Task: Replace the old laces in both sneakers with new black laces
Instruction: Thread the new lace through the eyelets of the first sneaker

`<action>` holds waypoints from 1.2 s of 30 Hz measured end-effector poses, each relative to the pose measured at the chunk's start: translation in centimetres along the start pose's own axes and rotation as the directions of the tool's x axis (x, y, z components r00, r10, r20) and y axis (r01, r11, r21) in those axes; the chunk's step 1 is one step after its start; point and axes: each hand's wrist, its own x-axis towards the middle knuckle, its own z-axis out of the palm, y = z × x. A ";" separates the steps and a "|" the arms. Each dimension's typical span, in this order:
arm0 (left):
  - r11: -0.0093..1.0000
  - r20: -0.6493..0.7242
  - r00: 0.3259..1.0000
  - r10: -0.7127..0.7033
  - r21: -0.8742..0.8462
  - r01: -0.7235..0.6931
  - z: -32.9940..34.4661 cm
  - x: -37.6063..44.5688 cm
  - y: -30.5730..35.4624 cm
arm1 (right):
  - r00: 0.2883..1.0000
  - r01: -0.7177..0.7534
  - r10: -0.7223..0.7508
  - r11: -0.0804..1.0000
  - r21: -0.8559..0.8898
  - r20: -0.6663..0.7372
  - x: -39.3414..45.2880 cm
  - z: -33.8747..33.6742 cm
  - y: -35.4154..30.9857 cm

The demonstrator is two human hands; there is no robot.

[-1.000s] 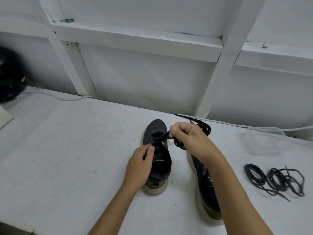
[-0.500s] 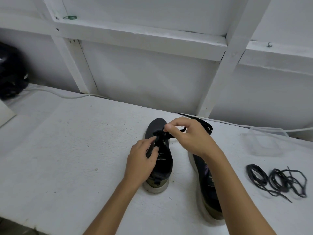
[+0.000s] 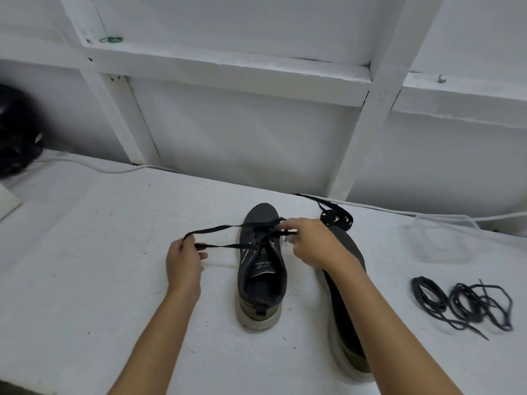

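On the white worktop, the left hand pinches a black lace stretched from the left sneaker. The right hand pinches its other end. A clear tub looks empty; loose laces lie nearby.

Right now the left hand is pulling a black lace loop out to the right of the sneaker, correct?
Not quite: the head view shows the left hand pulling the black lace loop out to the left of the sneaker, not the right.
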 end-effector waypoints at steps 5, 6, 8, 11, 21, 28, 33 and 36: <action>0.924 -0.074 0.992 0.101 0.377 -0.066 -1.7 1.1 -1.7 | 1.000 0.000 -0.002 0.995 -0.099 -0.020 0.4 0.5 -0.3; 0.867 -0.032 0.987 0.158 0.482 -0.123 -1.6 0.8 -1.8 | 1.000 0.002 -0.005 0.992 -0.128 -0.023 0.4 0.6 -0.5; 0.709 0.045 0.954 0.296 0.660 -0.251 -1.0 0.1 -1.8 | 0.999 0.014 -0.018 0.989 -0.144 -0.029 0.4 0.5 -0.7; 0.559 0.235 0.809 0.540 0.618 -0.552 0.3 -1.1 -0.6 | 0.999 0.044 -0.043 0.998 0.046 -0.033 -0.2 -0.3 -0.7; 0.473 0.749 0.542 0.382 0.345 -0.811 6.1 -4.1 3.9 | 0.997 0.081 -0.071 0.946 0.315 -0.042 -2.6 -6.1 -0.2; 0.564 0.749 0.569 0.339 0.322 -0.760 5.6 -4.5 4.0 | 0.998 0.063 -0.057 0.944 0.323 -0.027 -3.8 -7.7 0.9; 0.500 0.811 0.478 0.337 0.276 -0.821 6.8 -6.1 4.1 | 0.992 0.105 -0.120 0.942 0.317 0.027 -4.0 -7.4 -1.0; 0.772 0.559 0.743 0.366 0.263 -0.579 6.5 -5.1 4.1 | 0.997 -0.001 -0.005 0.997 0.080 0.081 -4.2 -8.4 0.1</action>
